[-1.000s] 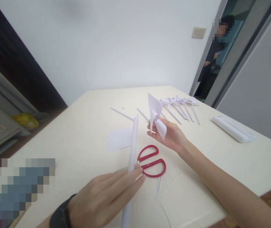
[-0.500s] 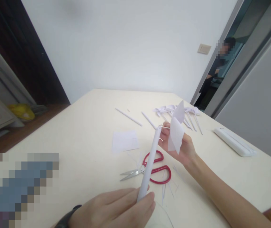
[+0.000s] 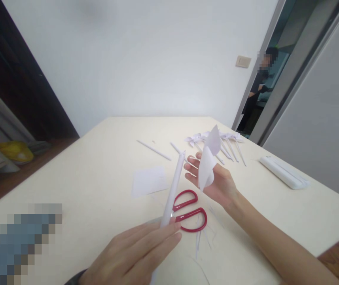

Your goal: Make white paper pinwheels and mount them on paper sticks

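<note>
The left hand [image 3: 139, 245] holds a long white paper stick [image 3: 173, 190], with the fingers nearly straight and the stick tucked in behind them. The stick leans a little, and its top points up and to the right, close to the fingertips of the right hand [image 3: 216, 186]. The right hand holds a paper pinwheel [image 3: 207, 158], with its fingers a bit spread and bent behind the folds. The paper hides part of that grip, so I cannot tell just how it is pinched. The pinwheel is up in the air over the worktop [image 3: 98, 174], to the right of the stick's top and not touching it. I think the step in hand is to bring the pinwheel and the stick together. The next move seems to call for a still left hand and a soft right hand, so that the middle of the pinwheel lines up with the stick's top and the paper does not get bent. Red scissors [image 3: 188, 214] lie under the hands, partly behind the stick. A paper sheet [image 3: 149, 182] lies to the left, with a loose stick [image 3: 154, 150] behind it. More pinwheels [image 3: 231, 136] lie in a row on the far right.
</note>
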`<move>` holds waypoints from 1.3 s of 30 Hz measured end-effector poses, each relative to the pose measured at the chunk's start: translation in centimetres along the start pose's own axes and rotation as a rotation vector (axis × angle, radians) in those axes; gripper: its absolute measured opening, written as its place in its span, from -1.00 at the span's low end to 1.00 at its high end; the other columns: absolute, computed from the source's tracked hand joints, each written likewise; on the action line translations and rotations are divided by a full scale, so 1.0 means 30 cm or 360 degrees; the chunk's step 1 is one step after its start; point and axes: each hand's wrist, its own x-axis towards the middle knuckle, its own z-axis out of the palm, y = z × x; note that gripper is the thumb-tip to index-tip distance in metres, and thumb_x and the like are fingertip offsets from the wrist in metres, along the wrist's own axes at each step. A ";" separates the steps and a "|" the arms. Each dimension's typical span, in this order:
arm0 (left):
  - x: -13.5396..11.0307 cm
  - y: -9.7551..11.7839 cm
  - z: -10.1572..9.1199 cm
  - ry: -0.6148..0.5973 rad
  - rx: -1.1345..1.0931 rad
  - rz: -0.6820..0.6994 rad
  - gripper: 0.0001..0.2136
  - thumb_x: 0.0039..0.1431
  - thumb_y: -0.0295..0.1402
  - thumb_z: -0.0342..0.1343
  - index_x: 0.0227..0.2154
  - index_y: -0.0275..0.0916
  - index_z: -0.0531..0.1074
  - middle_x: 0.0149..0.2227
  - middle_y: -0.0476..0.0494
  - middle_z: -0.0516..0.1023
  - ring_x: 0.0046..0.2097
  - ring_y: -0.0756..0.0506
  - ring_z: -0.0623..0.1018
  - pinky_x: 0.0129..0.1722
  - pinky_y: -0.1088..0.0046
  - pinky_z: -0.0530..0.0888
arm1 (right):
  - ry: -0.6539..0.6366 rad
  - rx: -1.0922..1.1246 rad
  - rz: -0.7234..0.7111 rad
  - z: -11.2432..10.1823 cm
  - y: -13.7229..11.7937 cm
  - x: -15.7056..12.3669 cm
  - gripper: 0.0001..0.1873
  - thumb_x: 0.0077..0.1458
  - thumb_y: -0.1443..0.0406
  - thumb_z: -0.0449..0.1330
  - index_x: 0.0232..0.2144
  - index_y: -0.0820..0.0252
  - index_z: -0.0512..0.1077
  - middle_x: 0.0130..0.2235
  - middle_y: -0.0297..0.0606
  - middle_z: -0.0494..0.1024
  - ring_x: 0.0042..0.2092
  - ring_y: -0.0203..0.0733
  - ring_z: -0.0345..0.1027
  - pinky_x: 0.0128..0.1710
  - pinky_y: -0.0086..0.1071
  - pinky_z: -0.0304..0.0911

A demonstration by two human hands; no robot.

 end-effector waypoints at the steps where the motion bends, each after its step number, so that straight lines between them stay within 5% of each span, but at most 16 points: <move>1: -0.004 -0.007 0.003 0.0016 -0.0032 -0.0062 -0.60 0.24 -0.49 -0.13 0.11 -0.07 0.26 0.03 -0.01 0.48 0.06 -0.08 0.41 0.10 0.44 0.27 | -0.0004 -0.0011 -0.0001 0.000 0.000 -0.001 -0.81 0.04 0.28 0.19 -0.26 0.20 0.46 -0.18 -0.28 0.43 -0.12 -0.21 0.31 -0.09 -0.38 0.22; 4: 0.008 -0.021 0.004 0.0017 -0.0132 -0.0273 -0.58 0.14 -0.52 0.04 0.05 -0.02 0.30 -0.02 -0.02 0.50 0.02 -0.10 0.44 0.07 0.45 0.32 | -0.0008 -0.0029 -0.0002 -0.002 0.003 -0.001 -0.81 0.07 0.28 0.16 -0.24 0.18 0.48 -0.15 -0.28 0.43 -0.11 -0.22 0.32 -0.11 -0.39 0.23; 8: 0.069 -0.018 -0.010 0.0094 -0.0719 -0.0744 -0.74 0.21 -0.48 -0.04 -0.12 0.02 0.34 -0.09 -0.03 0.40 -0.06 -0.12 0.48 -0.12 0.39 0.50 | 0.0032 -0.0032 -0.0052 -0.001 0.005 -0.001 -0.81 0.03 0.27 0.20 -0.25 0.17 0.48 -0.08 -0.27 0.39 -0.09 -0.21 0.30 -0.11 -0.38 0.24; 13: 0.117 -0.015 -0.020 0.0059 -0.1561 -0.1210 -0.58 0.23 -0.36 -0.03 0.09 0.13 0.03 0.13 -0.09 0.18 -0.11 -0.14 0.51 -0.15 0.26 0.53 | 0.0073 0.0023 -0.0057 0.004 0.001 0.000 -0.82 0.00 0.30 0.23 -0.27 0.18 0.46 -0.15 -0.30 0.37 -0.16 -0.28 0.27 -0.16 -0.40 0.25; 17: 0.112 -0.034 -0.014 -0.0036 -0.1818 -0.1125 -0.53 0.25 -0.35 -0.06 0.17 0.09 -0.03 0.15 -0.18 0.17 -0.18 -0.13 0.51 -0.20 0.25 0.49 | 0.0043 0.0036 -0.0073 0.005 0.004 0.004 -0.84 -0.01 0.32 0.25 -0.31 0.21 0.43 -0.32 -0.34 0.33 -0.29 -0.35 0.22 -0.26 -0.45 0.24; 20: 0.106 -0.047 -0.016 -0.0147 -0.1821 -0.1085 -0.52 0.25 -0.37 -0.07 0.20 0.01 -0.03 -0.14 -0.14 0.44 -0.25 -0.10 0.49 -0.15 0.24 0.41 | 0.0039 -0.0008 -0.0082 0.006 0.008 0.007 -0.85 0.00 0.31 0.24 -0.32 0.24 0.42 -0.36 -0.34 0.31 -0.32 -0.35 0.20 -0.28 -0.45 0.23; 23: 0.105 -0.050 -0.020 -0.0207 -0.1788 -0.1080 -0.50 0.25 -0.36 -0.06 0.21 -0.03 -0.04 -0.34 -0.07 0.49 -0.29 -0.10 0.48 -0.13 0.23 0.34 | 0.0053 -0.0064 -0.0080 0.007 0.009 0.007 -0.84 0.00 0.30 0.24 -0.32 0.25 0.43 -0.35 -0.34 0.31 -0.31 -0.34 0.19 -0.27 -0.44 0.22; 39: 0.107 -0.035 -0.020 -0.0250 -0.1821 -0.1006 -0.52 0.24 -0.39 -0.04 0.18 0.04 0.03 -0.35 -0.05 0.46 -0.29 -0.10 0.47 -0.25 0.31 0.40 | 0.0185 -0.0212 -0.0050 0.016 0.009 0.004 -0.83 -0.04 0.24 0.27 -0.37 0.19 0.43 -0.36 -0.33 0.32 -0.32 -0.31 0.17 -0.27 -0.42 0.20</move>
